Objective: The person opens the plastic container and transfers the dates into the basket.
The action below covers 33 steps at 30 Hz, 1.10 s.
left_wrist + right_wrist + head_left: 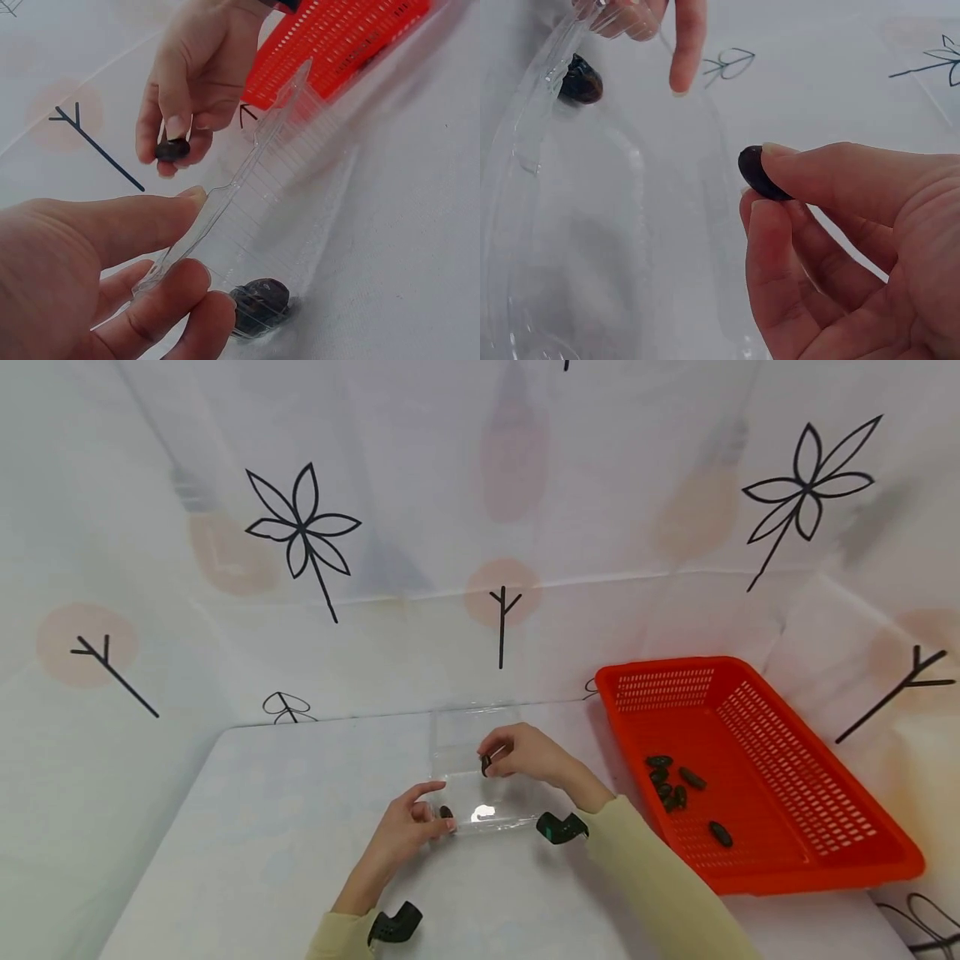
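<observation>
A clear plastic box (pixel 498 810) lies on the table in front of me, its clear lid (pixel 457 731) raised behind it. My left hand (pixel 405 828) grips the box's left end, and the rim runs between its fingers in the left wrist view. Inside the box, near that hand, sits a dark oval fruit (pixel 260 306). Over the box, my right hand (pixel 528 756) pinches another small dark oval fruit (pixel 759 172) between thumb and fingertips, apart from the plastic. The exact kind of fruit cannot be told.
To the right stands a red slotted plastic basket (pixel 817 777) holding several dark oval fruits (pixel 678 797). A white cloth (pixel 262 827) covers the table. Behind it hangs a printed curtain (pixel 420 527). Dark devices (pixel 397 924) are worn at both wrists.
</observation>
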### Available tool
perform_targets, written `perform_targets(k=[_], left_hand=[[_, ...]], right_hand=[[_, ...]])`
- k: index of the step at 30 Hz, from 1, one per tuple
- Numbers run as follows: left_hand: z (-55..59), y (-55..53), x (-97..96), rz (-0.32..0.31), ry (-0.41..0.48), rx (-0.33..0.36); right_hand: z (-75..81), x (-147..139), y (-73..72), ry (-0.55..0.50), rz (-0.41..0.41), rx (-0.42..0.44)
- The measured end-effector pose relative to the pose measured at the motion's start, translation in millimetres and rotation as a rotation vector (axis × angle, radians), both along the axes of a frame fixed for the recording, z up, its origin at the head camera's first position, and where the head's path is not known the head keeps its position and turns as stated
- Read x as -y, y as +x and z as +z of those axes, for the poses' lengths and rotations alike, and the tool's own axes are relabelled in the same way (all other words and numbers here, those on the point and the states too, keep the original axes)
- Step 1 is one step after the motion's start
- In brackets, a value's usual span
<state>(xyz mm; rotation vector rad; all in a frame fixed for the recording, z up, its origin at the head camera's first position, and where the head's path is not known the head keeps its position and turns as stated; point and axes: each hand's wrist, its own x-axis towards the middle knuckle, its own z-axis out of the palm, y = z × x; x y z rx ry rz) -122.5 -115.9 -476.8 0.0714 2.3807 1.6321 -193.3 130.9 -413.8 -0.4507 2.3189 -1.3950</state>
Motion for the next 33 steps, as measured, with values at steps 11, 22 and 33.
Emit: perform_targets(k=[11,22,33], left_hand=[[1.2,0.5,1.1,-0.006,0.008,0.007],[2.8,1.4,2.2,-0.018,0.017,0.0],[0.4,1.3,2.0,-0.021,0.056,-0.001]], right_hand=[[10.7,-20.9,6.2,-0.06,-0.058,-0.033],[25.0,-36.3,9.5,-0.059,-0.088,-0.066],[41.4,-58.1,11.5,-0.027,-0.086,-0.063]])
